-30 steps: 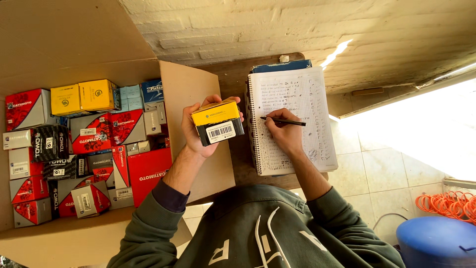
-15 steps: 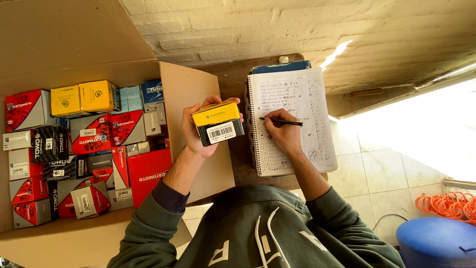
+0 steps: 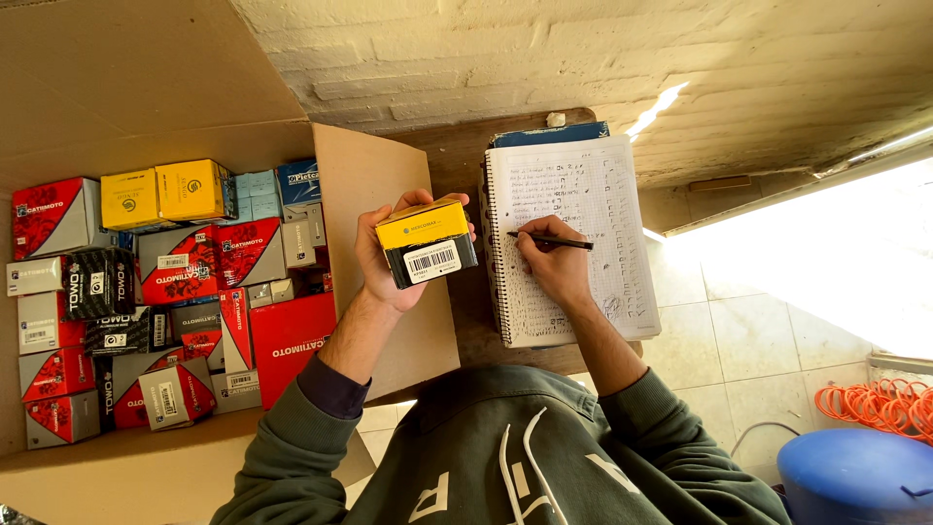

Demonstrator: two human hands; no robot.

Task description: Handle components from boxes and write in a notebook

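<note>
Background: pale brick wall [image 3: 505,49] up top, tiled floor [image 3: 777,311] to the right, pretty open there.
Desk: small wooden table [image 3: 466,292], squeezed between the carton flap and the notebook.
Left hand [image 3: 389,262]: wrapped around a little yellow-and-black box [image 3: 426,243], barcode sticker facing up, held over the flap.
Right hand [image 3: 554,262]: pinching a black pen [image 3: 549,240], tip on the spiral notebook [image 3: 573,233].
Carton [image 3: 146,97]: packed tight with red, yellow, blue and black boxes.
Corner: orange hose [image 3: 875,403], blue drum [image 3: 855,476].

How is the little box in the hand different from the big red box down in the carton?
The small box is yellow and black; the big red box is red all over. The small box is held up in the left hand; the big red box lies packed among others in the carton. The small box looks smaller. Both are cardboard packages.
</note>
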